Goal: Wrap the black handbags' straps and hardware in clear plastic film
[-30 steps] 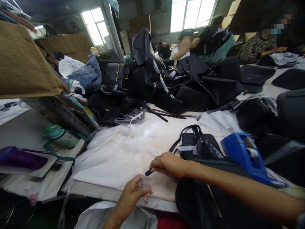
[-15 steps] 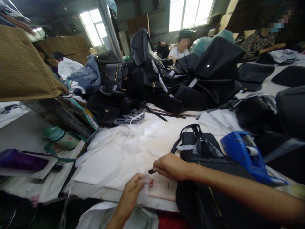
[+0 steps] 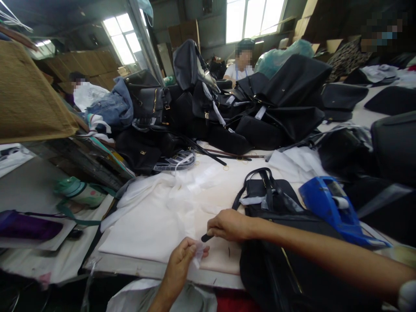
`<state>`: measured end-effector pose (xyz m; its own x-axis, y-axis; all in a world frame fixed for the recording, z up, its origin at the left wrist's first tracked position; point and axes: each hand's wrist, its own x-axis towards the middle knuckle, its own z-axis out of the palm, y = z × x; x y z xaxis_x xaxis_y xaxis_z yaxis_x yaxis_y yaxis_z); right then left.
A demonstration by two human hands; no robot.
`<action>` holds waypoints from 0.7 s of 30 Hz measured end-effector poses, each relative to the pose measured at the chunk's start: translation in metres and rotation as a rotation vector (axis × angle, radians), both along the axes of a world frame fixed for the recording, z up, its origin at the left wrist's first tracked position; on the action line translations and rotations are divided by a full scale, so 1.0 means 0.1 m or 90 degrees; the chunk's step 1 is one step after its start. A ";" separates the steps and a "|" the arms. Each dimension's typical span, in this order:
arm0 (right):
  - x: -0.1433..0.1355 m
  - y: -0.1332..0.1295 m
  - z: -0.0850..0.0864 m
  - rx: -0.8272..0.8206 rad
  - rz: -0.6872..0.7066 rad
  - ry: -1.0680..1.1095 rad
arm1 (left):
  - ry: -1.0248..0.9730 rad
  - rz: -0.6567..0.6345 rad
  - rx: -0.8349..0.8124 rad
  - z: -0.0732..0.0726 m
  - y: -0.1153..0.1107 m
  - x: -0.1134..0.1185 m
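Note:
Pinched in my left hand (image 3: 182,260) is a small piece of thin, translucent white wrapping (image 3: 197,256) above the table's front edge. My right hand (image 3: 225,225) is closed round a black strap (image 3: 205,238), whose rounded tip sticks out toward the wrapping. The tip and the wrapping are very close; whether they touch I cannot tell. Under my right forearm lies a black backpack (image 3: 292,229) with gold zips, its handle and straps at the top, partly wrapped in white. The forearm hides part of its front.
A blue tape dispenser (image 3: 331,208) stands right of the backpack. Black bags (image 3: 276,125) are heaped at the back, with a person (image 3: 238,71) behind them. White sheets (image 3: 146,216) cover the table at left. A green bottle (image 3: 79,190) and purple bottle (image 3: 30,226) lie far left.
The view has shifted slightly. The wrapping in my left hand looks more bunched up and hangs less far down. My right hand keeps its hold on the strap.

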<state>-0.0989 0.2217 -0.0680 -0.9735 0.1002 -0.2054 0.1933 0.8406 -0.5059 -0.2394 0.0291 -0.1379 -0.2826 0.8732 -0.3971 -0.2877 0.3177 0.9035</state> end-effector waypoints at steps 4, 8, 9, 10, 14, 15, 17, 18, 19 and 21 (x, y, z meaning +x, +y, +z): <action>0.02 0.01 -0.07 0.019 0.014 0.021 | -0.056 0.010 -0.016 -0.02 0.02 0.01; 0.03 0.03 -0.11 -0.009 0.042 0.046 | -0.071 0.016 -0.015 0.02 0.03 0.03; 0.03 0.04 -0.11 -0.009 0.043 0.055 | -0.071 0.018 -0.016 0.03 0.03 0.04; 0.02 0.04 -0.12 -0.007 0.044 0.061 | -0.070 0.021 -0.018 0.04 0.03 0.05; -0.03 0.01 -0.15 0.012 0.061 0.040 | -0.066 0.018 -0.002 0.05 0.05 0.07; -0.04 0.01 -0.16 0.020 0.061 0.035 | -0.063 0.017 0.001 0.05 0.05 0.07; -0.03 0.01 -0.14 0.028 0.051 0.042 | -0.053 0.024 -0.002 0.08 0.05 0.07; -0.02 0.02 -0.12 0.026 0.043 0.052 | -0.049 0.030 -0.008 0.09 0.04 0.07; 0.00 0.03 -0.10 0.020 0.033 0.063 | -0.047 0.039 -0.015 0.11 0.04 0.07; 0.04 0.05 -0.05 0.004 0.010 0.081 | -0.054 0.059 -0.028 0.16 0.03 0.06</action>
<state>-0.0945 0.2271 -0.0728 -0.9932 0.0847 -0.0799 0.1141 0.8460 -0.5208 -0.2331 0.0321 -0.1223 -0.3254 0.8259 -0.4605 -0.3918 0.3255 0.8605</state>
